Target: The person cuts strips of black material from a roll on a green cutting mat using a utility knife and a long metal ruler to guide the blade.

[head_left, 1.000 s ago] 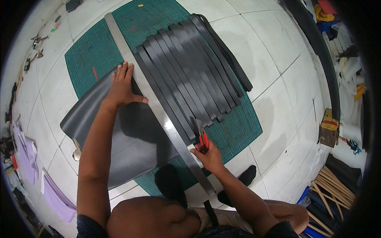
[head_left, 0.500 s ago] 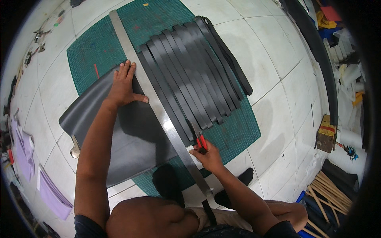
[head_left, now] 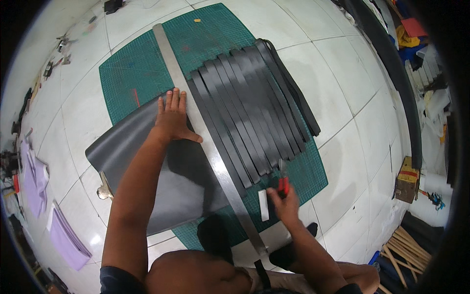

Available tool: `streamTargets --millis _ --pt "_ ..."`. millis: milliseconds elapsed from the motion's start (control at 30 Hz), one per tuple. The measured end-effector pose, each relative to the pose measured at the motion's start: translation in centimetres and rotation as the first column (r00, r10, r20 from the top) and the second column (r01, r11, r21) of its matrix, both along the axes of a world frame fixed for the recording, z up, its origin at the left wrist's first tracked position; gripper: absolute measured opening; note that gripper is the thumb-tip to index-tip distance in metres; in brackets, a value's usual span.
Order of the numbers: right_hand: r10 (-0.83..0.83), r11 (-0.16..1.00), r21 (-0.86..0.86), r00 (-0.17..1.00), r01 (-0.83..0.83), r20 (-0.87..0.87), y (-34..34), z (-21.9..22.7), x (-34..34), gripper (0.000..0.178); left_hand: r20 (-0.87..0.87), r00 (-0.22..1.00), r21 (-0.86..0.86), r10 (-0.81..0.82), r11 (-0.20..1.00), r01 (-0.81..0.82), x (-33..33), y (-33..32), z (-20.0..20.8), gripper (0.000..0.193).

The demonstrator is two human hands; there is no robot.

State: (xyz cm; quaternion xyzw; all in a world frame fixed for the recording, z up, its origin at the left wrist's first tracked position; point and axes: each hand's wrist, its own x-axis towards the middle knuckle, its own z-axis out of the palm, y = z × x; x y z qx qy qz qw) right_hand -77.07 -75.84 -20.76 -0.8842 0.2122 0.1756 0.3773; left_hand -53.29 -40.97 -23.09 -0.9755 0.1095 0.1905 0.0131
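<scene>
Steel straightedge (head_left: pixel 215 159): flat, shiny, slanting across a green gridded cutting mat (head_left: pixel 129 71). Left of it: smooth satin-black sheet (head_left: pixel 183 196), apparently leatherette. Right of it: long, narrow black strips (head_left: pixel 245 112), nearly parallel. Left hand (head_left: pixel 172 122): spread wide, thumb on the straightedge, palm over the sheet; grips nothing. Right hand (head_left: pixel 288 205), right of the straightedge: closed around a red-handled utility knife (head_left: pixel 284 185), beside a white block (head_left: pixel 263 206). Step, as judged: straightedge steadied, knife clear of it. Next move seems to call for firm left-hand pressure.
</scene>
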Motion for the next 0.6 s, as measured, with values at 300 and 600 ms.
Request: streamTargets --millis 300,600 --pt "0.321 0.946 -0.058 0.944 -0.318 0.069 10.3 3.4 14.4 0.042 -0.068 0.998 0.145 0.009 0.989 0.001 0.4 -1.4 1.8 0.163" --pt "0.499 0.862 -0.131 0.866 -0.490 0.047 20.5 0.4 25.1 0.037 -0.209 0.976 0.119 0.056 0.992 -0.032 1.4 -2.3 2.4 0.158"
